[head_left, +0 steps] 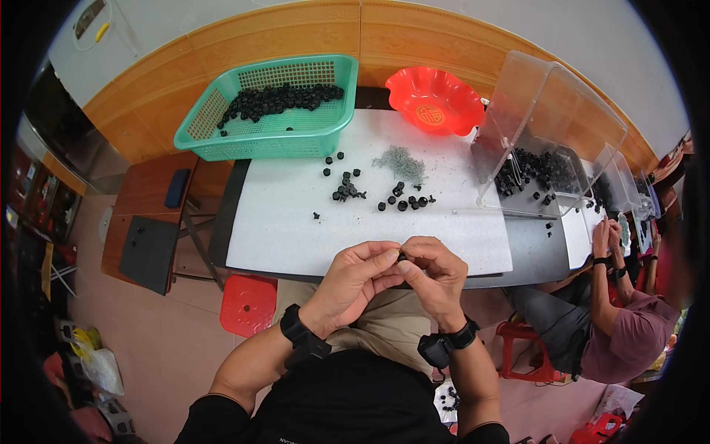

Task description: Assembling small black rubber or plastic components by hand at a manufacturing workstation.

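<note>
Black shirt [333, 403] nearest; my left hand [362, 274] and right hand [438, 275] meet over near edge of worktop [529, 240], both pinched closed on small black piece [401, 257] — mostly hidden. Beyond, on white sheet [285, 226] — loose black parts [402, 205], heap of small silvery pieces [400, 162].

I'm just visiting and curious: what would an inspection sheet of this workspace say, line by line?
Surface: white sheet on a dark table.
Job's things: small black parts, a heap of tiny silvery pieces, a green basket holding more black parts.
Clutter: red scalloped bowl; clear plastic box, black parts visible through it.
Grips: left grip and right grip meet around one small dark piece.
Cables: thin pale cord on the wall, upper left.
Surroundings: red stool, brown side table, person seated at right.
</note>
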Available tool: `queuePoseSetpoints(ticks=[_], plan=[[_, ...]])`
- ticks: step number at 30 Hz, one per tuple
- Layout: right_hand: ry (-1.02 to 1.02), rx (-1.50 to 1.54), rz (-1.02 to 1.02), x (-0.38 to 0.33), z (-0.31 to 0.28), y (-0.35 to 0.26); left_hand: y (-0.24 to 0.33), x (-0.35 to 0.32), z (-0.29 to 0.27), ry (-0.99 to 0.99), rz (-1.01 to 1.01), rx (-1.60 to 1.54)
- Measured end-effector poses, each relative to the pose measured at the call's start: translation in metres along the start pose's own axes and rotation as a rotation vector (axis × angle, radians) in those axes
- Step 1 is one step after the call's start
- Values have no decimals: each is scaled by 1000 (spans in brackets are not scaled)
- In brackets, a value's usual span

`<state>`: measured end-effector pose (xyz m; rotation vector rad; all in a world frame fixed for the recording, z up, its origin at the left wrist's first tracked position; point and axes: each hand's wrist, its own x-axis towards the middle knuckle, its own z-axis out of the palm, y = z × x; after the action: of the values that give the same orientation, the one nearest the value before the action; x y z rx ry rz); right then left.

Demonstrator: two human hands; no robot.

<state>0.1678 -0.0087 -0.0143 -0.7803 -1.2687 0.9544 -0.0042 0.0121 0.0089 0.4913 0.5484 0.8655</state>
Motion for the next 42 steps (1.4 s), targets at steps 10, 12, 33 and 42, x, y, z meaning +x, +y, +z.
queuePoseSetpoints(ticks=[10,12,33,42], plan=[[38,-39,-41,-2,1,1,-5,1,2,5,29,-7],[34,-93,-69,-2,1,0,-6,1,1,-3,34,-11],[-23,-635,-472,8,0,-12,-11,-3,-2,64,243,282],[19,-507,-369,9,-2,-11,-3,-2,2,108,380,578]])
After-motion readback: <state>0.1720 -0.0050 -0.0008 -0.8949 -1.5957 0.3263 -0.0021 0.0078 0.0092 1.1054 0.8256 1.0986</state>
